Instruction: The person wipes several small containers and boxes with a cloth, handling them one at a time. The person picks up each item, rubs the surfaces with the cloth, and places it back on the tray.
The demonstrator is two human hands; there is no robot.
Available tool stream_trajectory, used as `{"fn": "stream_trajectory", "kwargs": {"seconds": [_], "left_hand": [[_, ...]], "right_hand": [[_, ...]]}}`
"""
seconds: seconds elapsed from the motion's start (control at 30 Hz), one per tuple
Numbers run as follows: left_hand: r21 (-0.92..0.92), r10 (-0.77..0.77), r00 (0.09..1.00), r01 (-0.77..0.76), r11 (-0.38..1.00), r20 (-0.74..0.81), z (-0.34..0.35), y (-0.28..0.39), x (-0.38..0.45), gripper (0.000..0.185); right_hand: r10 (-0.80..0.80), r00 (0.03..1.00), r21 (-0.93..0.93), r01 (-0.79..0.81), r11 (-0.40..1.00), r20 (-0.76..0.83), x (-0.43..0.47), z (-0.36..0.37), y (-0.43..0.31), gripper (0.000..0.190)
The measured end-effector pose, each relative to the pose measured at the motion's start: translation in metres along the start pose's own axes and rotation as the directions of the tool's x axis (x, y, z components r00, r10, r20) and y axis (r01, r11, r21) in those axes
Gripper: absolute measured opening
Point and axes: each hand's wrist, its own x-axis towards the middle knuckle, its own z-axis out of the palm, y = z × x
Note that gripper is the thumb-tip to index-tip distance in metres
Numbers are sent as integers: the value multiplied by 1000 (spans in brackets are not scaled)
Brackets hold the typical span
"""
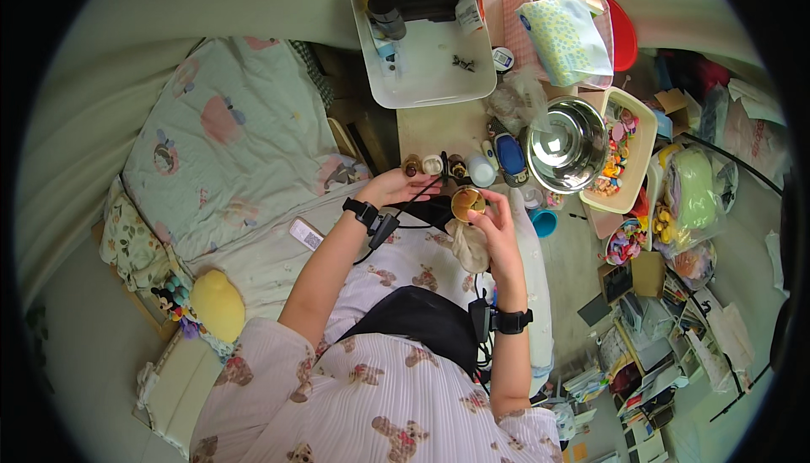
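Observation:
My right hand [498, 222] grips a small round gold-coloured container or lid [468, 202] with a shiny face, between thumb and fingers. Just below it is a crumpled beige cloth [471, 249], over my lap. My left hand [400, 187] is held palm up at the table edge, fingers stretched to the right, and a thin black cable crosses it. Right beside its fingers stand a small brown bottle [411, 165], a white-capped jar [432, 165] and a dark bottle [457, 167]. A translucent whitish cup or jar [482, 170] is a little further right.
Beyond the bottles is a white tray [436, 92] with boxes. A steel bowl [567, 145] sits by a cream bin [645, 146] of colourful small pieces. A blue cup [543, 223] is right of my lap. On the bed at left lies a phone [306, 234].

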Motion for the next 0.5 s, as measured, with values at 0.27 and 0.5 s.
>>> {"fn": "stream_trajectory", "kwargs": {"seconds": [0.27,0.5], "left_hand": [[150,27,998,-19,989,-52,8,26,6,36],[99,314,949,-310,946,-27,24,17,3,40]], "right_hand": [[9,1000,-7,-9,1000,9,2,-3,1,46],[-2,999,20,1,1000,48,6,-5,4,45]]}}
